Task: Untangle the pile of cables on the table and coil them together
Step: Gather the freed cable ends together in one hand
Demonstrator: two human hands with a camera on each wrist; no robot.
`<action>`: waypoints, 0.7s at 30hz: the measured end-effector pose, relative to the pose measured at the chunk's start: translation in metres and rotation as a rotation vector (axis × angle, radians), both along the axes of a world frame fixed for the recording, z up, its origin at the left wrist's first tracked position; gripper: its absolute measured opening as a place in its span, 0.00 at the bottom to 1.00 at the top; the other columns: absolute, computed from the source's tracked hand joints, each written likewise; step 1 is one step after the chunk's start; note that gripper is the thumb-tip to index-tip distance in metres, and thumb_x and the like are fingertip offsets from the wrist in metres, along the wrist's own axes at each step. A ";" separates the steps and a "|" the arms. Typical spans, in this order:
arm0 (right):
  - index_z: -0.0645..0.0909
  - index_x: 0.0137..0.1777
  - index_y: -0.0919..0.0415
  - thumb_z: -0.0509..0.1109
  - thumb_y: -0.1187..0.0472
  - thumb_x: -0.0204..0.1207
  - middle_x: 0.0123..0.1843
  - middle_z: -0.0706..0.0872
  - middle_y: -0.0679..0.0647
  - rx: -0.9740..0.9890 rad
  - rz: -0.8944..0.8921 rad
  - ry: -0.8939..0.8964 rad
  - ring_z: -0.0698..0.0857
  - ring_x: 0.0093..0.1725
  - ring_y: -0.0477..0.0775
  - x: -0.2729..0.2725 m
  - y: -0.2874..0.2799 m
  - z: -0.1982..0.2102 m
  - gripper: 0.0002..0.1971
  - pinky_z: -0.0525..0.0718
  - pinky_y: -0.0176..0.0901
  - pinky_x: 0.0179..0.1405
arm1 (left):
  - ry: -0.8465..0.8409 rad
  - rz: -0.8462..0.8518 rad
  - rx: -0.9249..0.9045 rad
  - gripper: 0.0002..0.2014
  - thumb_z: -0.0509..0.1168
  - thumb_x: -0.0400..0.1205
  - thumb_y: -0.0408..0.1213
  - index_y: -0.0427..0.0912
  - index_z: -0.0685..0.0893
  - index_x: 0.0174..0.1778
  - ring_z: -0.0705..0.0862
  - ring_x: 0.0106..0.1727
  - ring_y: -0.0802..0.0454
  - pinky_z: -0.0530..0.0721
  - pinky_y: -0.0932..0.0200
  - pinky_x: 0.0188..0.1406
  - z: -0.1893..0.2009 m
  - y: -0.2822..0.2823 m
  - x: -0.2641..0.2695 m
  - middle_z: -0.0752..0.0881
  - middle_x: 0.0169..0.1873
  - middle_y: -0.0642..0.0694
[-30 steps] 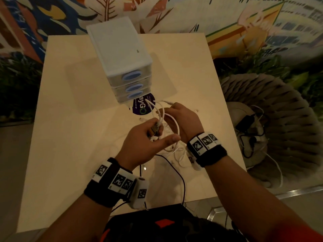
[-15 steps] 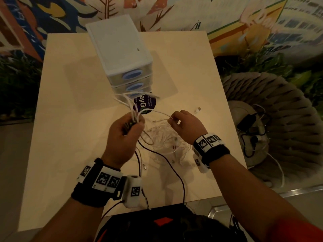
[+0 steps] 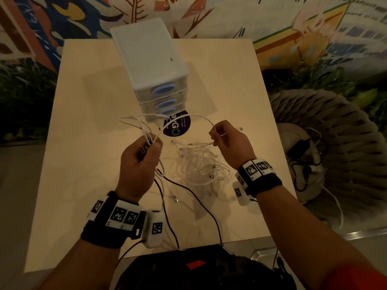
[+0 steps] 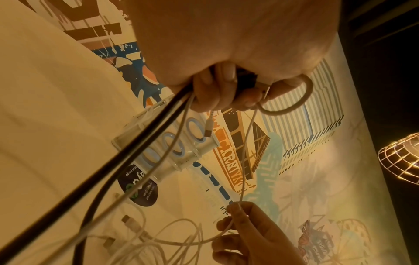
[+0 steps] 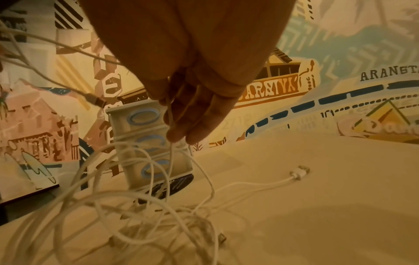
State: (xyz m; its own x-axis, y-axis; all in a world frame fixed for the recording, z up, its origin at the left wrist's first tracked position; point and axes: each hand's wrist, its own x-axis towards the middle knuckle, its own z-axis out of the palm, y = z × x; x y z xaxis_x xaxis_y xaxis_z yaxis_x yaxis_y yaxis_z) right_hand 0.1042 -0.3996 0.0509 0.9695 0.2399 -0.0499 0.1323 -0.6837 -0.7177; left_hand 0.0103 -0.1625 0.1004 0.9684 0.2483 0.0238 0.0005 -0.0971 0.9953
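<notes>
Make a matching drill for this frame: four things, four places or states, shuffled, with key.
1. left hand
2. right hand
3. white cable pile
4. drawer unit

A. stands at the table's far side
B. pinches one white cable
C. grips a bundle of black and white cables
D. lies tangled on the table between the hands

Pairs: 1-C, 2-B, 3-D, 4-A

Two hands, left (image 3: pixel 139 164) and right (image 3: pixel 230 143). One drawer unit (image 3: pixel 150 65) with three drawers. The tangled white cables (image 3: pixel 196 166) can't be counted.
</notes>
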 end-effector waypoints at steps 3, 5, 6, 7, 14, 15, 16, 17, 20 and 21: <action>0.79 0.54 0.48 0.67 0.49 0.86 0.46 0.86 0.44 0.007 -0.010 -0.096 0.84 0.40 0.42 0.002 -0.002 0.004 0.05 0.83 0.43 0.43 | -0.005 0.055 -0.051 0.10 0.61 0.80 0.50 0.55 0.85 0.37 0.70 0.27 0.58 0.70 0.66 0.26 0.000 0.001 -0.001 0.75 0.24 0.56; 0.81 0.53 0.47 0.69 0.50 0.85 0.45 0.83 0.43 -0.033 0.021 -0.143 0.81 0.40 0.39 0.004 -0.006 0.002 0.04 0.80 0.39 0.41 | -0.030 0.105 -0.102 0.10 0.61 0.80 0.49 0.50 0.82 0.38 0.70 0.26 0.59 0.69 0.66 0.25 0.003 0.001 0.000 0.76 0.25 0.57; 0.81 0.52 0.47 0.69 0.50 0.84 0.45 0.82 0.42 -0.074 0.042 -0.153 0.80 0.39 0.37 0.005 -0.009 -0.002 0.04 0.78 0.38 0.41 | -0.049 0.130 -0.111 0.11 0.61 0.80 0.49 0.46 0.79 0.38 0.70 0.26 0.59 0.69 0.66 0.25 0.005 0.001 0.000 0.76 0.25 0.57; 0.82 0.51 0.47 0.69 0.49 0.84 0.45 0.81 0.42 -0.117 0.058 -0.152 0.79 0.39 0.37 0.005 -0.013 -0.006 0.04 0.77 0.38 0.41 | -0.070 0.149 -0.113 0.11 0.60 0.81 0.48 0.44 0.78 0.39 0.70 0.26 0.58 0.69 0.65 0.25 0.007 0.002 0.001 0.76 0.26 0.57; 0.80 0.56 0.51 0.63 0.44 0.87 0.49 0.88 0.45 -0.166 0.000 0.031 0.87 0.44 0.47 -0.009 -0.028 -0.024 0.12 0.86 0.50 0.47 | -0.148 0.156 -0.071 0.12 0.58 0.83 0.45 0.60 0.82 0.36 0.71 0.27 0.57 0.70 0.62 0.27 0.008 0.006 0.004 0.77 0.28 0.57; 0.79 0.56 0.50 0.62 0.44 0.87 0.48 0.90 0.43 -0.141 -0.012 0.030 0.89 0.44 0.46 -0.012 -0.027 -0.022 0.12 0.87 0.49 0.47 | -0.143 0.140 -0.058 0.12 0.58 0.83 0.45 0.61 0.82 0.36 0.71 0.28 0.57 0.70 0.63 0.27 0.008 0.006 0.003 0.77 0.28 0.57; 0.78 0.56 0.49 0.61 0.45 0.88 0.47 0.91 0.41 -0.106 -0.021 0.017 0.89 0.43 0.43 -0.013 -0.024 -0.018 0.11 0.87 0.48 0.46 | -0.132 0.128 -0.049 0.12 0.58 0.83 0.46 0.61 0.83 0.36 0.71 0.28 0.57 0.70 0.63 0.27 0.007 0.005 0.003 0.77 0.28 0.57; 0.78 0.56 0.48 0.61 0.45 0.88 0.45 0.91 0.40 -0.073 -0.029 0.003 0.89 0.42 0.40 -0.014 -0.021 -0.013 0.09 0.87 0.46 0.45 | -0.118 0.122 -0.046 0.12 0.58 0.83 0.46 0.61 0.83 0.36 0.71 0.28 0.57 0.70 0.63 0.27 0.005 0.005 0.002 0.77 0.28 0.57; 0.78 0.57 0.46 0.60 0.45 0.88 0.40 0.89 0.41 -0.014 -0.045 -0.068 0.87 0.38 0.39 -0.012 -0.013 0.006 0.09 0.87 0.46 0.42 | -0.089 0.111 -0.037 0.10 0.58 0.83 0.47 0.55 0.79 0.36 0.70 0.28 0.56 0.69 0.63 0.27 0.003 0.003 0.000 0.76 0.28 0.56; 0.78 0.57 0.45 0.60 0.45 0.88 0.39 0.89 0.42 0.005 -0.053 -0.097 0.87 0.37 0.40 -0.010 -0.012 0.013 0.09 0.86 0.46 0.41 | -0.088 0.108 -0.035 0.10 0.58 0.83 0.47 0.51 0.77 0.37 0.70 0.28 0.56 0.70 0.64 0.27 0.003 0.003 0.000 0.76 0.28 0.55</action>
State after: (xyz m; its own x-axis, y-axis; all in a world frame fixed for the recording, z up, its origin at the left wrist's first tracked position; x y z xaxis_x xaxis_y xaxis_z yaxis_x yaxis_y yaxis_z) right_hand 0.0938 -0.4112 0.0636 0.9810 0.1883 0.0461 0.1653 -0.6879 -0.7067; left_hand 0.0105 -0.1594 0.1033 0.9306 0.3530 0.0968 -0.0782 -0.0666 0.9947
